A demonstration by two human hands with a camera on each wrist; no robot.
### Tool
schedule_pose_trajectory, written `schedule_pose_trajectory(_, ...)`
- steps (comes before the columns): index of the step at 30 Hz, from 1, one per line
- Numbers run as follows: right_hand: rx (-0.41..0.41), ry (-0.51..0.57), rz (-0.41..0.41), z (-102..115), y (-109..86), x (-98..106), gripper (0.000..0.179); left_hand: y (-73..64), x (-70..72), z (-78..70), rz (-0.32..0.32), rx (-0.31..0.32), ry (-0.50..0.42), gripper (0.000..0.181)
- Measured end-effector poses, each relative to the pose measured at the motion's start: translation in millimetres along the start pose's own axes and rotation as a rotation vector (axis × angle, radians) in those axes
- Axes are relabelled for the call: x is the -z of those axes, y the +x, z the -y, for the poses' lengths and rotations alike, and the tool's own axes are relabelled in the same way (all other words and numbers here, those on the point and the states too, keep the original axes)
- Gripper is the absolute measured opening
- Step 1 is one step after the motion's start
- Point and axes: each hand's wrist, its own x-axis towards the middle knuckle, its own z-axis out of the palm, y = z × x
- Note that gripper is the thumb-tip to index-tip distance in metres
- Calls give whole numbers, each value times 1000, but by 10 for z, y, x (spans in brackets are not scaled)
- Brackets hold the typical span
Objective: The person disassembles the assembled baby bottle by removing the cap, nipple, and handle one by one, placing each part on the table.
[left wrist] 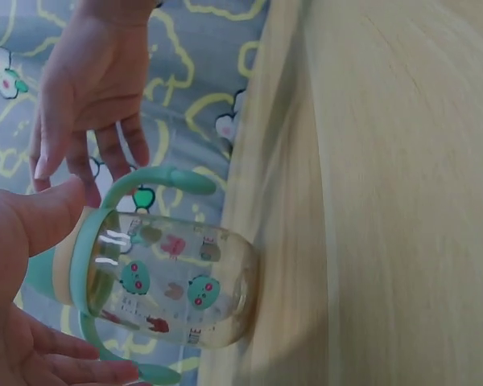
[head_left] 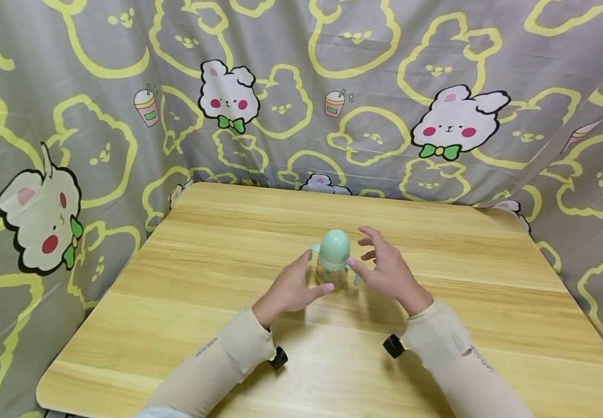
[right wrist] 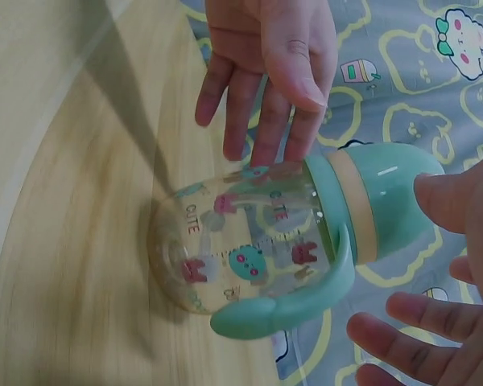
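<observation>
A baby bottle (head_left: 335, 249) stands upright on the wooden table (head_left: 217, 232), between the two hands. It has a mint-green domed cap (right wrist: 402, 201), a peach ring and a clear amber body (left wrist: 173, 277) printed with small cartoon figures and lettering. Curved green handles (left wrist: 173, 178) stick out on both sides. My left hand (head_left: 292, 285) is at the bottle's left side, fingers extended near one handle and thumb apart in front. On the other side, my right hand (head_left: 389, 273) has its fingers spread and loosely bent, the thumb right at the cap's lower edge. Neither hand grips the bottle.
A grey curtain (head_left: 280, 151) with yellow outlines and white rabbit faces hangs behind the table and along its sides. Both forearms wear beige sleeves (head_left: 228, 354), and a small black device (head_left: 394, 346) sits at each wrist.
</observation>
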Motion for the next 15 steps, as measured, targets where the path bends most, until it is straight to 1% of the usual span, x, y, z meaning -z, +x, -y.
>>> schedule_pose_trajectory(4,14,15,-1,29,20,-54,69,8,-33,-21,34,23,-6,98)
schedule_pose_trajectory(10,41,-8,-1,92,91,-119,67,97,-80,-11,54,-14,-22,89)
schedule_pose_trajectory(15,49,-18,3,116,151,-152,67,182,-94,-1,54,-19,-52,83)
